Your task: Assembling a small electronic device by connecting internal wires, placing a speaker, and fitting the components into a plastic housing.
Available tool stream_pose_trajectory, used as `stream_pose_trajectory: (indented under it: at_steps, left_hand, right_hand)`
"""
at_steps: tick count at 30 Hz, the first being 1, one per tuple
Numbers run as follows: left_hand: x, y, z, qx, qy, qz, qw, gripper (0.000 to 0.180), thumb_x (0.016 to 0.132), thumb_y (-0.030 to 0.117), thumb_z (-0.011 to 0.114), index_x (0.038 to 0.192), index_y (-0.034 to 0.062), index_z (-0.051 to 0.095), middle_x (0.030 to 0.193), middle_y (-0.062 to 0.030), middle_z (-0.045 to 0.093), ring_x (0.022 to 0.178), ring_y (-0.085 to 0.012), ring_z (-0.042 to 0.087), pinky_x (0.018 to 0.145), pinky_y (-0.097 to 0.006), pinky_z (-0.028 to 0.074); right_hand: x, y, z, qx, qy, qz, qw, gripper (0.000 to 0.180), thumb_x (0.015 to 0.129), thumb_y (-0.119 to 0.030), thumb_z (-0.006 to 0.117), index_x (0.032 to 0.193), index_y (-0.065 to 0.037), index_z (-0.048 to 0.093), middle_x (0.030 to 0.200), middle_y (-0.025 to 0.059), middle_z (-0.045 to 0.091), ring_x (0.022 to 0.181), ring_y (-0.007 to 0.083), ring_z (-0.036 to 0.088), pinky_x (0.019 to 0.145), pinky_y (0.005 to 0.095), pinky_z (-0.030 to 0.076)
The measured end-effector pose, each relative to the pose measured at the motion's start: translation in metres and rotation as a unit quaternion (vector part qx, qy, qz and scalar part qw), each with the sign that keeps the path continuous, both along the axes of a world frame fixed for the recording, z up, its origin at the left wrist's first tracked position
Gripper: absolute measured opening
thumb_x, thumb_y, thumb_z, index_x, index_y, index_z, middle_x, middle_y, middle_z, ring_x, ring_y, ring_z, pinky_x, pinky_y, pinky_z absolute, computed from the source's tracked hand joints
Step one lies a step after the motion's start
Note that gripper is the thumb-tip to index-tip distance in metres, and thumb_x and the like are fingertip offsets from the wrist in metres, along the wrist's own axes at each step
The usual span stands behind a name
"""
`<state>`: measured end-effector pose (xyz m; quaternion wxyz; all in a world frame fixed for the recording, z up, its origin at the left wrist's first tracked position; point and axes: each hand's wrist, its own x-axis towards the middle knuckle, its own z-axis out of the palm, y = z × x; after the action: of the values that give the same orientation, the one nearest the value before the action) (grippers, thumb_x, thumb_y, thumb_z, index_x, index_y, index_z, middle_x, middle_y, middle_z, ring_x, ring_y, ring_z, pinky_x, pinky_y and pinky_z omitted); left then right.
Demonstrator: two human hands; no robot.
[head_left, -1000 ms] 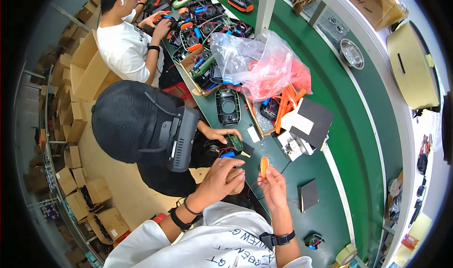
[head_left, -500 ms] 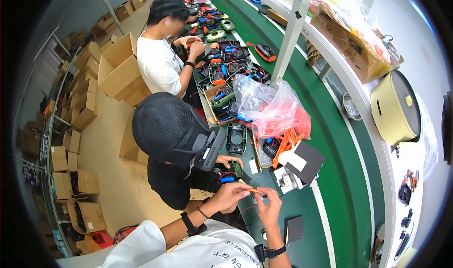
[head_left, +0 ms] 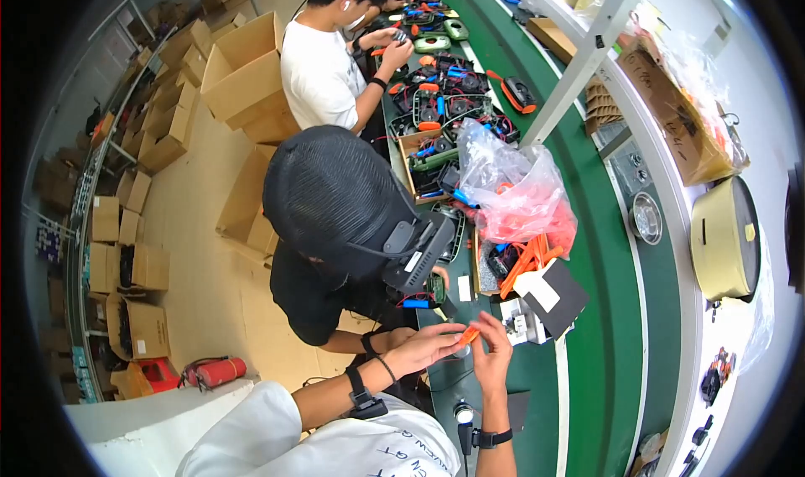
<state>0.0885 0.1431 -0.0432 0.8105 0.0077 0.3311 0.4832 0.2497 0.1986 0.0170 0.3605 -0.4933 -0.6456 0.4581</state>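
Between my two hands is a small orange plastic part (head_left: pixel 469 336), held over the dark green bench. My left hand (head_left: pixel 419 349) pinches its left end between thumb and fingers. From the other side, the fingers of my right hand (head_left: pixel 493 351) close on its right end. Fingertips cover some of the part, so its exact kind is not clear. Just beyond my hands, a co-worker in a black cap (head_left: pixel 340 196) bends over a green housing (head_left: pixel 435 288) with a blue cylinder (head_left: pixel 417 304) beside it.
Ahead on the right lie orange strips (head_left: pixel 530 263), a pink-filled clear bag (head_left: pixel 524 200) and a black card (head_left: pixel 560 299). Farther along, housings and wires (head_left: pixel 444 99) crowd the bench near another co-worker (head_left: pixel 323 74). A white shelf post (head_left: pixel 587 57) rises at right; a fire extinguisher (head_left: pixel 216 371) is at left.
My view has shifted, so the bench scene sits lower and farther right. The orange part has turned, showing a broader face. The nearer co-worker's head has moved forward over the bench.
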Motion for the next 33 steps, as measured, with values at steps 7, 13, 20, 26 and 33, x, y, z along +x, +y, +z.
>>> stream_pose_trajectory:
  at_steps: [7,13,20,26,33]
  left_hand:
    - [0.023,-0.005,-0.016,-0.061,0.048,0.131,0.988,0.041,0.104,0.012,0.065,0.141,-0.0027,0.055,0.135,-0.0100,0.065,0.122,-0.0183,0.065,0.104,-0.030,0.055]
    - [0.032,-0.009,-0.025,-0.043,0.057,0.177,0.982,0.041,0.103,0.013,0.067,0.139,-0.0036,0.056,0.133,-0.0120,0.065,0.118,-0.0185,0.067,0.106,-0.031,0.055]
    - [0.037,-0.024,-0.069,0.016,0.052,0.192,0.980,0.038,0.106,0.013,0.060,0.143,0.0040,0.055,0.137,-0.0041,0.063,0.124,-0.0136,0.062,0.107,-0.029,0.051]
    - [0.021,-0.035,-0.070,0.053,-0.214,0.137,0.966,0.033,0.107,0.012,0.056,0.139,0.0052,0.056,0.140,-0.0018,0.059,0.133,-0.0146,0.055,0.112,-0.028,0.046]
    - [0.012,-0.010,-0.056,-0.052,-0.175,0.106,0.978,0.026,0.106,0.011,0.058,0.131,0.0068,0.064,0.128,-0.0003,0.066,0.131,-0.0172,0.054,0.114,-0.029,0.044]
  right_hand:
    - [0.016,-0.017,0.002,0.079,-0.127,0.018,0.989,0.048,0.091,0.007,0.058,0.137,-0.003,0.061,0.122,0.0188,0.061,0.108,0.0314,0.064,0.089,0.0396,0.054]
    - [0.017,-0.015,0.001,0.111,-0.288,0.146,0.940,0.058,0.089,0.009,0.058,0.144,-0.010,0.060,0.109,0.0170,0.061,0.100,0.0352,0.063,0.089,0.0425,0.052]
    - [0.017,-0.020,-0.003,0.091,-0.285,0.148,0.943,0.057,0.091,0.008,0.057,0.143,-0.013,0.061,0.107,0.0164,0.060,0.096,0.0360,0.063,0.085,0.0450,0.052]
    - [0.017,-0.024,-0.005,0.080,-0.302,0.130,0.941,0.052,0.091,0.006,0.057,0.140,-0.011,0.063,0.108,0.0162,0.061,0.092,0.0363,0.065,0.081,0.0442,0.054]
    - [0.020,-0.030,-0.017,0.063,-0.190,0.071,0.977,0.050,0.094,0.004,0.057,0.142,-0.005,0.057,0.114,0.0178,0.062,0.094,0.0324,0.067,0.083,0.0423,0.056]
